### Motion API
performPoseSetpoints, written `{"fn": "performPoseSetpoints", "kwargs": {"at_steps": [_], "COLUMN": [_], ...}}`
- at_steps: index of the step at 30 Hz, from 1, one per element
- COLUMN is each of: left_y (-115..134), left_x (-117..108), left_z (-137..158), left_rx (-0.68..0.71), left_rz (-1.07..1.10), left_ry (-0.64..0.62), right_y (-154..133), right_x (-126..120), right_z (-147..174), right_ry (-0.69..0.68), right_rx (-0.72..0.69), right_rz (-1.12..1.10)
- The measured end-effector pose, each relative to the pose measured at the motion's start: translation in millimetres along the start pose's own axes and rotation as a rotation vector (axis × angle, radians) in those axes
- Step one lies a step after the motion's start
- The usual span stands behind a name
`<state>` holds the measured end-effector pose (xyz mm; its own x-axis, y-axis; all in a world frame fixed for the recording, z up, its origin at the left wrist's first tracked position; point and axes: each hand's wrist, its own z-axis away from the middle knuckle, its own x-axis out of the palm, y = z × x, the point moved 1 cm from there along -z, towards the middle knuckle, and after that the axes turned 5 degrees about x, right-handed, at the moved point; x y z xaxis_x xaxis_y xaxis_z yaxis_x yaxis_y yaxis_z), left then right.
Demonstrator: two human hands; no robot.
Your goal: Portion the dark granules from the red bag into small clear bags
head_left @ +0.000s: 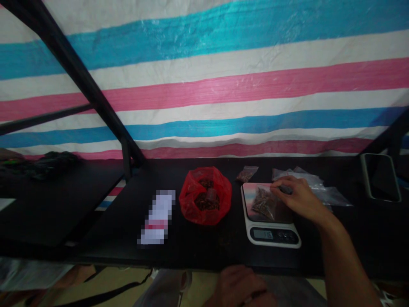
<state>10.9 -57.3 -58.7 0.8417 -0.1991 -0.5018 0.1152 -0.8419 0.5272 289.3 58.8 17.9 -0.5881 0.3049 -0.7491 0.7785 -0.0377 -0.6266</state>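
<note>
My right hand reaches over the kitchen scale, its fingers pinched at the upper edge of a clear zip bag. Dark brown bits fill the bag, which lies on the scale's plate. Figures show on the scale's display, too blurred to read surely. Below the table's front edge is my left hand, dim and with its fingertips hidden. A red plastic bag stands open left of the scale, holding more brown bits and a small clear cup. Behind the scale lies a small filled zip bag.
Several flat clear bags lie right of the scale, and a phone is farther right. A blurred-out white paper lies left of the red bag on the black table. Striped sheeting hangs behind, with a black frame bar.
</note>
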Motion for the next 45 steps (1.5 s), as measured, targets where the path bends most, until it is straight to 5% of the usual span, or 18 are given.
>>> {"fn": "performPoseSetpoints", "kwargs": {"at_steps": [3,7,11,17,21,25,29,36,40,45], "left_y": [-1.0,-11.4,-26.8,-40.1,-40.7,-40.8,-43.6,-45.2,-44.9,-38.1], "left_x": [-15.1,-33.0,-44.7,-40.5,-31.0,-26.6,-24.6,-33.9,-42.1,-54.3], "left_z": [-7.1,-30.5,-54.5,-69.4,-70.7,-68.1,-62.5,-60.9,-57.2,-50.9], "left_rx": [-0.043,-0.355,-0.664,-0.916,-1.002,-1.018,-1.036,-1.064,-1.066,-0.96], "left_rz": [-0.036,0.047,0.372,0.775,1.029,1.196,1.283,1.271,1.08,0.539], "left_ry": [0.253,0.476,0.599,0.601,0.767,0.906,0.846,0.774,0.661,0.381], "right_y": [-21.4,-65.7,-107.0,-132.7,-138.5,-150.5,-157.1,-152.1,-146.8,-136.0], "right_x": [-5.2,-1.7,22.7,70.6,89.7,94.4,93.4,94.1,91.2,74.4], "right_z": [5.7,15.6,20.4,11.8,6.4,9.1,11.2,6.1,3.7,3.8], "right_ry": [-0.09,-0.293,-0.421,-0.265,-0.122,-0.198,-0.344,-0.354,-0.333,-0.422], "right_rx": [-0.027,-0.048,-0.085,-0.029,-0.014,-0.018,-0.01,0.045,0.034,0.02], "right_rz": [-0.238,-0.529,-0.602,-0.6,-0.548,-0.518,-0.445,-0.41,-0.459,-0.56]}}
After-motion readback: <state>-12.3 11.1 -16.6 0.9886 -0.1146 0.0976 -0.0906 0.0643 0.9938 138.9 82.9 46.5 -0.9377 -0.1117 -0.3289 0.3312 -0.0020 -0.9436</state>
